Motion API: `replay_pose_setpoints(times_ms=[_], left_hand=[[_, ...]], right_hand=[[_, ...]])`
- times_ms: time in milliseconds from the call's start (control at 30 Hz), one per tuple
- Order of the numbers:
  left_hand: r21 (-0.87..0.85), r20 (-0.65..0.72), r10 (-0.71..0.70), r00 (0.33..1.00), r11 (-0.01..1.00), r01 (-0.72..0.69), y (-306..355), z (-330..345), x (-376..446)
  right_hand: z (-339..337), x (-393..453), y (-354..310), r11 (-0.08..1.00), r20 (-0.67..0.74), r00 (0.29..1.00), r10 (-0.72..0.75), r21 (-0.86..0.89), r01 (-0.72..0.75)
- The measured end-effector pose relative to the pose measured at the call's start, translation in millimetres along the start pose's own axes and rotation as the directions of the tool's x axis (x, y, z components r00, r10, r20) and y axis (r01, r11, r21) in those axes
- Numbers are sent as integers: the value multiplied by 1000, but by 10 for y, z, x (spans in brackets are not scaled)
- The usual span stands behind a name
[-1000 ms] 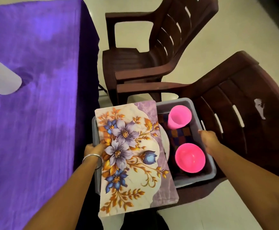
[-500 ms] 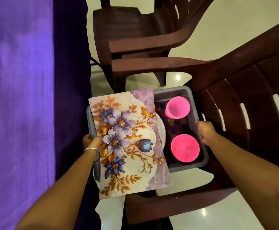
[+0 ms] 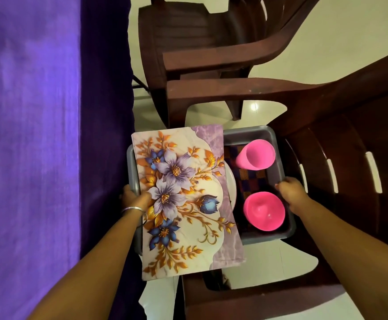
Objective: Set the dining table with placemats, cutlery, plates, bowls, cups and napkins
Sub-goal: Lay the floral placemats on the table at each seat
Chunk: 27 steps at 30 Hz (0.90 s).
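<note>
Since a second ago the view has swung down and the white cup on the purple table (image 3: 26, 135) has left it, while the grey tub (image 3: 287, 229) sits on the brown chair (image 3: 350, 146). Probably for carrying everything at once, the floral placemat (image 3: 183, 199) lies across its left half, with the pink cup (image 3: 256, 158) and pink bowl (image 3: 264, 211) inside. The left hand (image 3: 134, 197) grips the left rim, thumb on the placemat, and the right hand (image 3: 291, 192) curls over the right rim.

1 head view — steep downward, close over grey tub (image 3: 267, 135), chair (image 3: 327, 116)
</note>
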<state>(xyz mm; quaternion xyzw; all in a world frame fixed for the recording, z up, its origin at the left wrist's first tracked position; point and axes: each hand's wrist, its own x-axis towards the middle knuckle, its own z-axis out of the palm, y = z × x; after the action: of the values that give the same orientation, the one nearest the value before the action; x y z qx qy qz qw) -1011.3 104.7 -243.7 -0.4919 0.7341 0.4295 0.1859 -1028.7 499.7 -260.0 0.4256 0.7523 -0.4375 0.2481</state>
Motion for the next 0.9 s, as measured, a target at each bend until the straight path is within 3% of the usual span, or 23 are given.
replay_pose_setpoints(times_ms=[133, 267, 667, 733, 833, 900], left_hand=[[98, -5, 29, 1000, 995, -28, -430, 107, 530], [203, 33, 43, 999, 978, -49, -41, -35, -18], [229, 37, 64, 997, 971, -71, -78, 20, -59], [217, 25, 58, 998, 974, -62, -86, 7, -89], [163, -25, 52, 998, 986, -47, -85, -23, -131], [147, -53, 72, 996, 987, -63, -77, -31, -144]], right_hand=[[94, -56, 85, 1000, 47, 999, -9, -10, 9], [109, -35, 147, 999, 55, 998, 0, -45, 3], [123, 157, 196, 973, 150, 986, 75, -225, -39], [154, 21, 149, 956, 63, 998, 19, -294, 0], [305, -362, 79, 870, -115, 968, -221, -472, 143], [485, -592, 65, 825, -80, 929, -362, -491, 279]])
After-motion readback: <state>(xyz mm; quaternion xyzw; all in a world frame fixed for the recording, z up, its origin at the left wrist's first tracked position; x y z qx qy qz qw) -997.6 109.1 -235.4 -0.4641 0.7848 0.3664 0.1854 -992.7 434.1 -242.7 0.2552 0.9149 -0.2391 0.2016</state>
